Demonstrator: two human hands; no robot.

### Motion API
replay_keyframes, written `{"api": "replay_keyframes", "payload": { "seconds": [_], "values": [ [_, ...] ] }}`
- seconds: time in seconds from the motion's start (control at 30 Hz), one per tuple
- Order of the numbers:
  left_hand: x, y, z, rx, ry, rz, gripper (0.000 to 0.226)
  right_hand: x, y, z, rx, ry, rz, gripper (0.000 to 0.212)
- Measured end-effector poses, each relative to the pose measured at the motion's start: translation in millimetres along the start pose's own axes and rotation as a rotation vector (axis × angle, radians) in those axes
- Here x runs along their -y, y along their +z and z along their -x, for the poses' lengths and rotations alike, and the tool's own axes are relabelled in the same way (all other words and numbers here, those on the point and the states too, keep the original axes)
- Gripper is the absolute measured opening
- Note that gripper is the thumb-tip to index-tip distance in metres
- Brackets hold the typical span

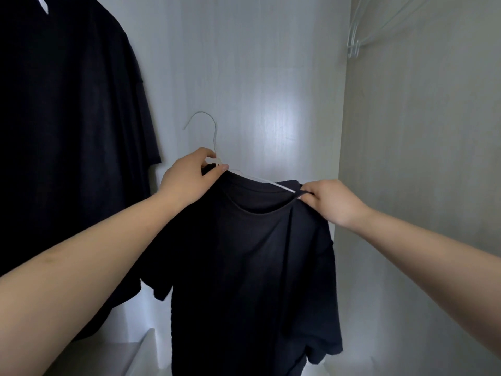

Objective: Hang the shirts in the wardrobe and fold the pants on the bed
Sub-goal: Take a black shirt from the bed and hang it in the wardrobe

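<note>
Item one — black T-shirt [252, 267], in my keeping, held up in front of the open wardrobe [271, 77]. It hangs full length below my hands, one sleeve drooping at lower left, the hem running out of sight at the bottom. Not yet on any rail.

Item two — white hanger [214, 137], partly inside the shirt. Its hook stands free above the collar, pointing left; one white arm shows across the neck opening, running down to my right. The other arm is hidden under the cloth.

Item three — my left hand [187, 180]. Thumb and fingers close on the neck of the hanger, just under the hook, with the collar edge caught there too. I hold here because this point carries the whole weight and keeps the hook free for the rail.

Item four — my right hand [333, 202]. Fingers curled, pinching the collar at the shoulder seam, right where the hanger arm ends. By my judgement this grip is for drawing the cloth over that arm so the shoulder seats squarely.

Item five — dark shirts [67, 131] already hung, upper left, well clear of mine.

Item six — spare hangers [360, 42], pale, upper right corner, bunched together.

Pants and bed — not in view.
</note>
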State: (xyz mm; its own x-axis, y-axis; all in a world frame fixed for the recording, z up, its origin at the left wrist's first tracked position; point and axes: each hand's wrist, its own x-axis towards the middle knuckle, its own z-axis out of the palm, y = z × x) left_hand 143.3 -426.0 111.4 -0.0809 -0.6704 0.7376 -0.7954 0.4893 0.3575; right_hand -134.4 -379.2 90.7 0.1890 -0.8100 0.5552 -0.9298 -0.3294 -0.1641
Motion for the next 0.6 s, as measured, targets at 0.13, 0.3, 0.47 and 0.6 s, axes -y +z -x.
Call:
{"api": "replay_keyframes", "payload": {
  "seconds": [0.13,0.3,0.47,0.6],
  "values": [
    [21,2,10,0.047,0.053,-0.032,0.035,-15,-5,6,-0.014,0.003,0.048,0.021],
    [25,11,17,0.075,0.047,-0.094,0.043,-12,-8,8,0.079,-0.049,0.218,0.018],
    [-18,26,12,0.081,0.195,-0.144,0.032,10,-2,-3,0.059,-0.157,0.269,0.019],
    [-33,29,4,0.065,0.237,-0.176,0.035,14,-4,-7,-0.025,-0.151,0.238,0.023]
  ]
}}
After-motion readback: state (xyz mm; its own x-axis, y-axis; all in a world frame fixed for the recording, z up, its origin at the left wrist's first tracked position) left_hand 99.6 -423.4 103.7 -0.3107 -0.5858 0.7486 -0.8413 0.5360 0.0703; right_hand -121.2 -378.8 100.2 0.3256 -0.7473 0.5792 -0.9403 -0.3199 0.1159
